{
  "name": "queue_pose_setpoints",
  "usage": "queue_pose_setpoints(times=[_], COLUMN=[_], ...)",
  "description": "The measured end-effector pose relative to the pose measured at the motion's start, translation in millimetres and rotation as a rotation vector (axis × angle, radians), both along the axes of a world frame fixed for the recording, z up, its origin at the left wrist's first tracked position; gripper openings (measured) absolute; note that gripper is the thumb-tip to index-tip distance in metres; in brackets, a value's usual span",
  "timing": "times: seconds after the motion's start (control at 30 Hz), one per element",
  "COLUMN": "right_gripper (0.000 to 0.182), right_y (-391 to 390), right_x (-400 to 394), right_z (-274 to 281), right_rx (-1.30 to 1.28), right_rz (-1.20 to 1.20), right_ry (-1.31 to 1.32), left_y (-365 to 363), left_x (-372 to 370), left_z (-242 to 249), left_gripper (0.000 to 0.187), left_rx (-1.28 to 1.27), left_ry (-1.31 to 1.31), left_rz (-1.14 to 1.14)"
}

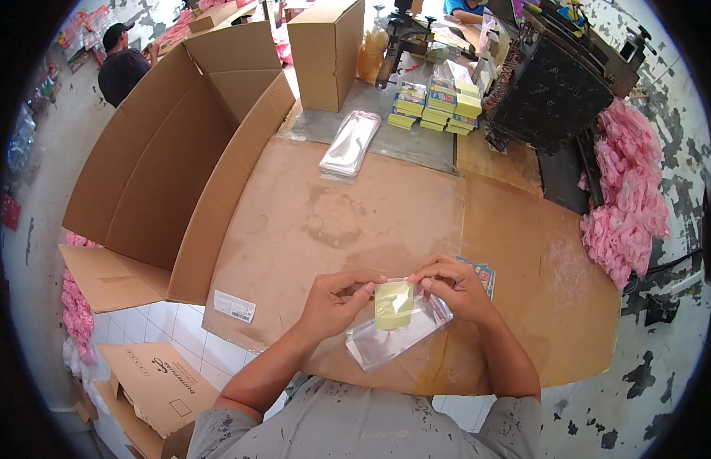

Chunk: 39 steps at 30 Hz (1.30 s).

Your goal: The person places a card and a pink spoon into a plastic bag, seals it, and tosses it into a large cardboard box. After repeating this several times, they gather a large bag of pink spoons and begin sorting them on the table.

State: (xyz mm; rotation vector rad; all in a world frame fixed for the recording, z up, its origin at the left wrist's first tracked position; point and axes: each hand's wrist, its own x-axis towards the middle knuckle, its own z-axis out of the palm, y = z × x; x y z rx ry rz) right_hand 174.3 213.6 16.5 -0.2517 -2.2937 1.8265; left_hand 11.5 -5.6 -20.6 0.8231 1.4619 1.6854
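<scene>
Clock positions read from the yellow card (pixel 392 306), at the near side of the cardboard sheet (pixel 294 229), between the hands. Open carton (pixel 168 161) at 10, its tall side walling off the sheet's left. Spare clear sleeves (pixel 349 145), glossy, between 11 and 12; upright carton (pixel 317 57) beyond them. Card piles (pixel 439 107), yellow-edged, between 12 and 1. Black machine (pixel 554 96) at 1; pink bundles (pixel 623 199) at 2. Printed cards (pixel 485 279) between 2 and 3, partly covered by the right hand (pixel 456 291). White label (pixel 234 306) at 9; brown box (pixel 160 386) at 8, below sheet level.

Card: pale yellow, roughly square, bright glare on its face. Clear wrap (pixel 405 338) lies under and around it, slanting toward 7; whether the card is inside cannot be told.

Grip: left hand (pixel 340 302) pinches the card's upper-left corner, thumb against forefinger. Right-hand thumb and fingers close on clear film by the upper-right corner.
</scene>
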Motion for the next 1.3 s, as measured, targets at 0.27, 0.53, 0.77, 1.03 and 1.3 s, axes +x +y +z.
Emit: queue_pose_setpoints(times=[0.27,0.53,0.77,1.03,1.3], right_gripper=[0.017,0.046,0.04,0.035,0.02], right_y=[-0.7,-11.7,-21.1,-58.2,-89.4], right_x=[-0.8,-2.1,0.3,18.4,80.8], right_z=[-9.5,0.5,8.9,21.2,17.0], right_rx=[0.016,-0.142,-0.07,-0.225,0.5], right_rz=[-0.022,0.065,0.077,0.003,-0.486], right_ry=[-0.073,-0.142,-0.122,0.029,-0.139], left_y=[5.1,2.4,1.4,-49.5,-102.2], left_x=[3.7,1.2,9.7,0.3,-59.8], left_z=[-4.3,5.9,24.7,34.4,72.7], left_gripper=[0.02,0.022,0.025,0.021,0.043], left_rx=[-0.044,-0.013,0.17,-0.031,0.677], left_ry=[-0.127,-0.133,-0.159,-0.215,-0.314], left_rz=[0.022,0.028,0.146,-0.144,0.676])
